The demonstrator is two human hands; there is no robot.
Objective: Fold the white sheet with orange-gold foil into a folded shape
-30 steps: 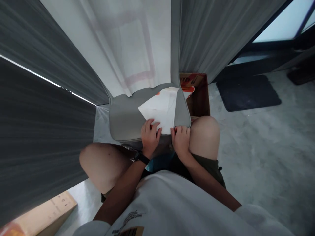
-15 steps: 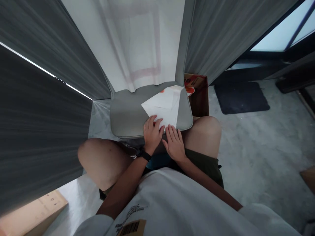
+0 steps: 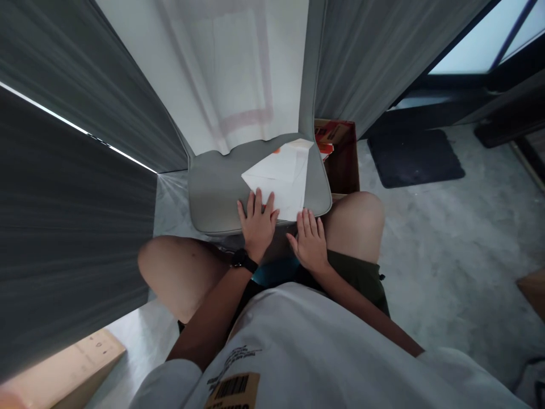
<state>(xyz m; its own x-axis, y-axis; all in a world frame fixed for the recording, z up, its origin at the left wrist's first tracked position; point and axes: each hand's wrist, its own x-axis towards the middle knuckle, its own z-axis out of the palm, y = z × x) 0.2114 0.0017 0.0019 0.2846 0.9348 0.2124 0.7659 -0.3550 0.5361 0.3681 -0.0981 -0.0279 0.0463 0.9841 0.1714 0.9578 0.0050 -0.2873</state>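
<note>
Folded white paper (image 3: 286,176) with a pointed left corner and small orange-red marks lies on the grey chair seat (image 3: 213,199). My left hand (image 3: 258,224), a black watch (image 3: 243,260) on its wrist, rests with spread fingers on the paper's lower left edge. Flat at the paper's lower right corner, by the seat's front edge, lies my right hand (image 3: 310,238), its fingers stretched out and thumb apart. Part of a red mark shows between the left fingers. Neither hand grips anything.
A white sheet (image 3: 238,68) covers the chair's backrest. Grey curtains (image 3: 85,238) hang on both sides. An open cardboard box (image 3: 347,162) stands right of the chair, a dark mat (image 3: 415,159) beyond it. Another carton (image 3: 68,369) is at the lower left.
My left hand has spread its fingers and shifted slightly left along the paper. My right hand has moved a little right, away from the left one. The whole view has shifted slightly.
</note>
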